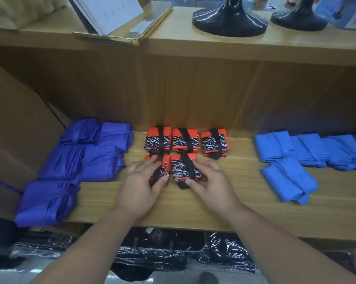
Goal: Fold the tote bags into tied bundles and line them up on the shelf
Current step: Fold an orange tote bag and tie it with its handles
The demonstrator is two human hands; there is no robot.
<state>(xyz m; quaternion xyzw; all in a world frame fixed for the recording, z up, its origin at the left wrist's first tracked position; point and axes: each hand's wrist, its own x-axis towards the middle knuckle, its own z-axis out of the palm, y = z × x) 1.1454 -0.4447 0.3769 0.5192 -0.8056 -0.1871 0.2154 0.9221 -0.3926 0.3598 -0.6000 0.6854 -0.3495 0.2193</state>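
Several orange-and-black tote bundles tied with black straps lie mid-shelf on the wooden shelf. Three form a back row: left bundle, middle bundle, right bundle. Two sit in front. My left hand holds the front-left bundle, fingers on its top and thumb at its near edge. My right hand holds the front-right bundle between fingers on its right side and thumb at its near end.
Purple folded bags are stacked at the left, light blue folded bags at the right. A cardboard box stands far left. The upper shelf carries black stands and a gold tray. Wrapped dark goods lie below.
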